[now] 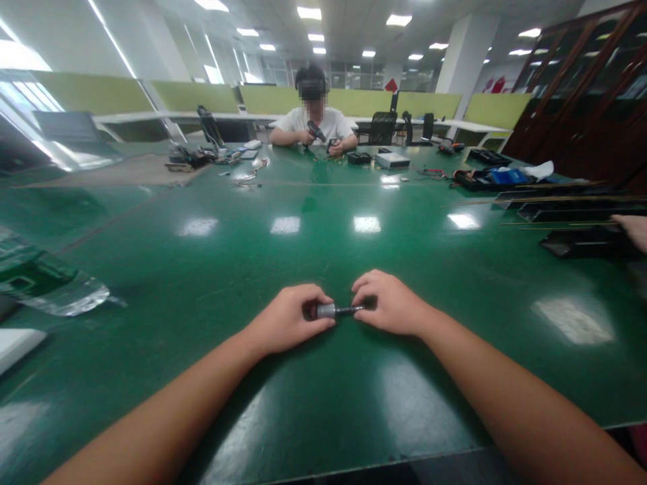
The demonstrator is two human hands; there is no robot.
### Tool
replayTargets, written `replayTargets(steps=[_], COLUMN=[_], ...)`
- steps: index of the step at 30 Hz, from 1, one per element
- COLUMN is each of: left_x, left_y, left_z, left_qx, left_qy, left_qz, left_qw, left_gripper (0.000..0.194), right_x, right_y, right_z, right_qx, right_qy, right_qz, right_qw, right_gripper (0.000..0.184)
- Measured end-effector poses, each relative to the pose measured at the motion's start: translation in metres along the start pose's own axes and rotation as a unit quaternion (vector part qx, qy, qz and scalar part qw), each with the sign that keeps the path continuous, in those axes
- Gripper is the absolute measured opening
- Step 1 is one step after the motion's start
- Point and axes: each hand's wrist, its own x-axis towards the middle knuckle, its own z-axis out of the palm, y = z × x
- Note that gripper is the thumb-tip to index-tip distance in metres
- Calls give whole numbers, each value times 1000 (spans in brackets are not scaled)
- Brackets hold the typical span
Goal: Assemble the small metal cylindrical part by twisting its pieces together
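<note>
Near the front of the green table, a small grey cylinder with a thin dark rod (344,311) lies level between my hands. My left hand (287,318) is closed around the grey end, thumb on the near side and fingers on the far side. At the other end, my right hand (393,306) pinches the tip of the rod between thumb and fingers. Both hands are low over the table top. The ends of the piece are partly hidden by my fingers, and its exact kind is too small to make out.
A clear plastic bottle (55,279) lies at the left, above a white object's corner (17,347). Across the green table (253,263) a person (331,121) holds a dark tool. Black trays (571,210) and another person's hand (634,231) are at the right.
</note>
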Motion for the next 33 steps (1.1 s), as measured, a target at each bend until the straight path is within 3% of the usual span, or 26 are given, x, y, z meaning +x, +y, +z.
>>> replayTargets(steps=[23,33], left_x=[0,0], left_y=[1,-1], left_z=[-1,0], left_qx=[-17,-4], left_qy=[-6,-4], left_qz=[-5,-5], left_qw=[1000,1000], left_gripper=[19,21], right_x=[0,-2], right_y=[4,14], right_z=[-11,-26], right_qx=[-16,-33], right_qy=[-33,-56], right_qz=[9,29], right_qw=[999,997], right_gripper=[7,8])
